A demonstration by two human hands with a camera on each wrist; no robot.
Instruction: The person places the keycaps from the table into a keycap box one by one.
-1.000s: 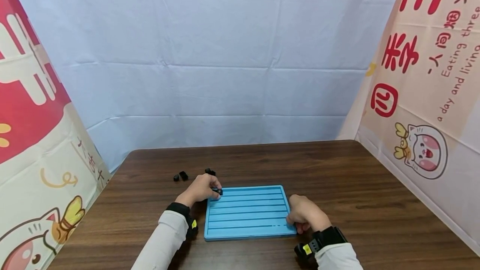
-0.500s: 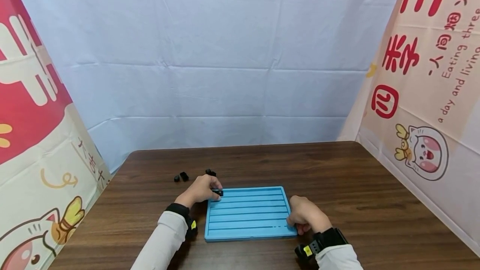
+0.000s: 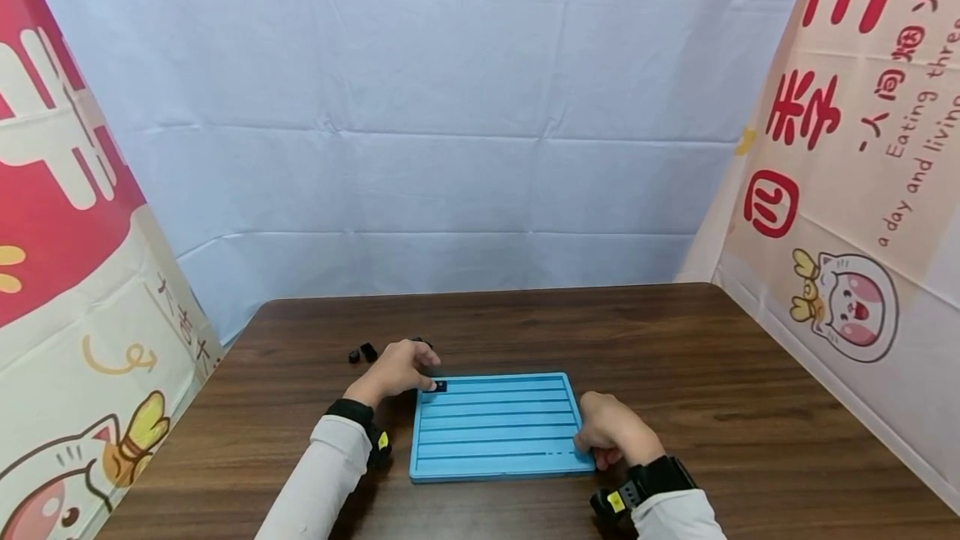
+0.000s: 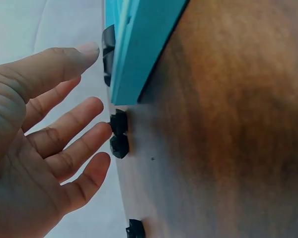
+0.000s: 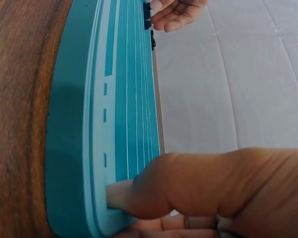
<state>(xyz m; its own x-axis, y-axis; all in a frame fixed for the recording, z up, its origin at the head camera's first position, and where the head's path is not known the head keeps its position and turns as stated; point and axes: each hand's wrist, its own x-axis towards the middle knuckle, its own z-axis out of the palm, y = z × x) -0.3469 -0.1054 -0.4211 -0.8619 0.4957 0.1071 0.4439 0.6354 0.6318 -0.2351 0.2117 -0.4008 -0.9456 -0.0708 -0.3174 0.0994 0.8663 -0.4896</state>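
Observation:
A flat blue tray (image 3: 495,430) with several long grooves lies on the table. Two small black keycap-like pieces (image 4: 108,55) sit side by side at its far left corner. My left hand (image 3: 399,368) hovers there with fingers spread and loose; its thumb tip is at the pieces, and whether it touches them I cannot tell. At the near right corner my right hand (image 3: 615,427) grips the tray's edge, thumb on top of the rim (image 5: 92,148) and the other fingers curled at the outer side.
More black pieces lie on the wooden table (image 3: 675,357) beyond the tray: a couple (image 3: 367,352) to the left, and others (image 4: 119,134) partly hidden behind my left hand. Printed cloth hangs at both sides, a pale cloth (image 3: 450,148) at the back.
My left hand has let go of the black pieces at the tray's far left corner, opened its fingers and drawn slightly back to the left. The right hand stays on the tray.

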